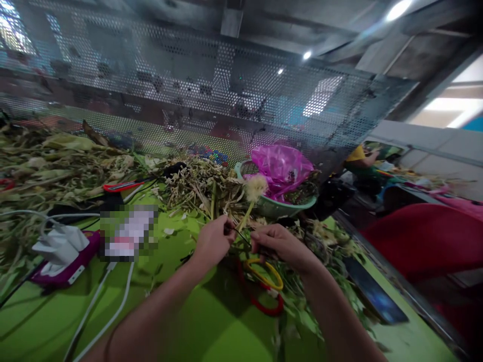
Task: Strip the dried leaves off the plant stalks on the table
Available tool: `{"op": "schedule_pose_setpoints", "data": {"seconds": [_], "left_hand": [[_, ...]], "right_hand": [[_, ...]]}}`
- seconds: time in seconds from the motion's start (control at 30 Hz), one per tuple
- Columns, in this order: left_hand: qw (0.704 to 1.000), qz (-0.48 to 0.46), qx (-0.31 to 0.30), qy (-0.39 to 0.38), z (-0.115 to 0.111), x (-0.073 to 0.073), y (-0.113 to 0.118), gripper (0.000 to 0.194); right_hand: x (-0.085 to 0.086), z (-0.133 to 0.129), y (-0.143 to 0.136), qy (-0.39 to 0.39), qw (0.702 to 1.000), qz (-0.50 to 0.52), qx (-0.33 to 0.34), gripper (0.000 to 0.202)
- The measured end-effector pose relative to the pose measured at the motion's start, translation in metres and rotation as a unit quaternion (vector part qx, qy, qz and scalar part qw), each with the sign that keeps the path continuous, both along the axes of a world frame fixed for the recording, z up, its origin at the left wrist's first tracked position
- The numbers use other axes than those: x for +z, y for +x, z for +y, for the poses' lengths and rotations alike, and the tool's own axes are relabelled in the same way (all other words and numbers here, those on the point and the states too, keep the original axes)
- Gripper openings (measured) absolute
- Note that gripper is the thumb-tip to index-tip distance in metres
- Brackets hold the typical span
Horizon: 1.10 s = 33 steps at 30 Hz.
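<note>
My left hand (215, 240) is pinched shut on one end of a thin dark strand (242, 236), which could be wire or stem. The strand's other end runs into the closed fingers of my right hand (277, 242). Just beyond my hands rises a pale, fluffy flower head (256, 188) on a light green stem; whether my left fingers also touch that stem, I cannot tell. Below my right hand lie scissors (268, 281) with one yellow and one red handle loop, their blades hidden.
Dried stalks and leaves (68, 161) heap along a perforated metal panel (181, 85). A green basket (279, 208) holds a purple plastic bag (283, 168). At left are a purple power strip (71, 264) and a blurred phone (130, 234); at right, a dark phone (377, 291) and a red chair (411, 241).
</note>
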<state>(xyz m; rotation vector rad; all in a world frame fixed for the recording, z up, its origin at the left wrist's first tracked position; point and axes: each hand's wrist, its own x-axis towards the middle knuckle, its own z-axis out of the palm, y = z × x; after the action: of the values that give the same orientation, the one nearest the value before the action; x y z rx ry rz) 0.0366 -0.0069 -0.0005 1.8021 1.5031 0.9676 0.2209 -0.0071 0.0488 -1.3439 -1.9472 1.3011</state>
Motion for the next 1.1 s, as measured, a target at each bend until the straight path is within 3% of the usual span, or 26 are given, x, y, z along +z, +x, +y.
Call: {"op": "schedule_pose_setpoints", "data": {"seconds": [0.07, 0.13, 0.2, 0.47, 0.63, 0.77, 0.87, 1.1], "left_hand": [[1.000, 0.016, 0.016, 0.013, -0.003, 0.003, 0.003, 0.007], [0.998, 0.037, 0.026, 0.036, -0.006, 0.006, 0.007, 0.006], [0.997, 0.055, 0.021, 0.057, -0.009, 0.007, 0.010, 0.006], [0.979, 0.099, -0.082, 0.155, -0.025, 0.015, 0.015, 0.008], [0.947, 0.137, -0.218, 0.191, -0.032, 0.016, 0.019, 0.008], [0.920, 0.173, -0.308, 0.168, -0.033, 0.008, 0.019, 0.010], [0.931, 0.170, -0.290, 0.141, -0.029, 0.007, 0.016, 0.023], [0.994, 0.001, -0.112, 0.014, -0.017, 0.016, 0.011, 0.031]], "right_hand": [[-0.003, 0.004, 0.001, 0.062, 0.997, -0.037, -0.014, 0.041], [-0.009, 0.010, 0.003, 0.159, 0.981, -0.076, -0.085, 0.037], [-0.015, 0.015, 0.005, 0.208, 0.963, -0.103, -0.140, 0.035], [-0.020, 0.021, 0.009, 0.158, 0.963, -0.016, -0.216, 0.024], [-0.018, 0.027, 0.021, 0.173, 0.926, 0.088, -0.322, 0.027], [-0.013, 0.026, 0.024, 0.187, 0.904, 0.180, -0.339, 0.029], [-0.008, 0.022, 0.021, 0.161, 0.901, 0.240, -0.324, 0.026], [-0.006, 0.010, -0.001, 0.051, 0.932, 0.281, -0.224, 0.032]]}}
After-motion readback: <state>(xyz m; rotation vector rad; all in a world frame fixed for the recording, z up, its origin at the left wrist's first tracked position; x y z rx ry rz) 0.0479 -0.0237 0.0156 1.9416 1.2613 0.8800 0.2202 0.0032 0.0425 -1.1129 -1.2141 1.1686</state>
